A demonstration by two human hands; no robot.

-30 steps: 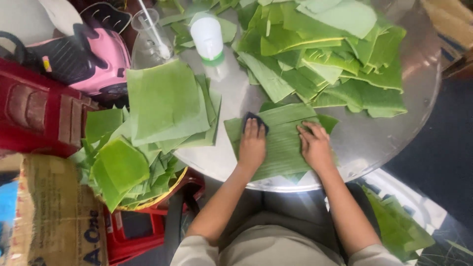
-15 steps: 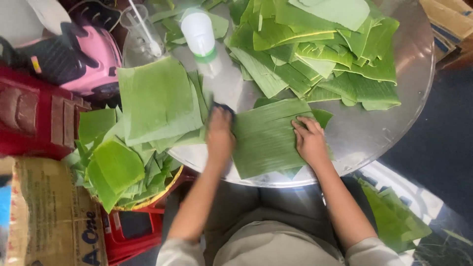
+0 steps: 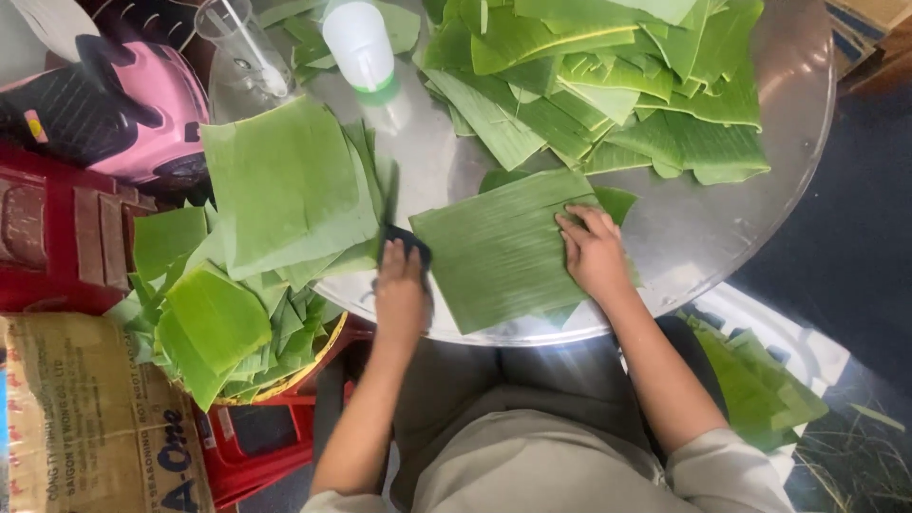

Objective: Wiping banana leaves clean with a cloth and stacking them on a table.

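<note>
**Hands on a banana leaf at the round steel table**

A squarish banana leaf lies flat near the lower edge of the round metal table, at the centre of the frame. The right hand rests open on the leaf's right side, palm down, fingers spread, pinning it and grasping nothing. The left hand sits at the leaf's left edge, over the table rim, fingers curled down onto a dark cloth pressed beneath them; the cloth touches the leaf's left corner. Just left of it, a stack of cut leaves overhangs a basket heaped with leaf pieces. A loose pile of leaves covers the upper right of the table. At upper centre stands a white bottle, with a clear glass jar beside it.
</note>
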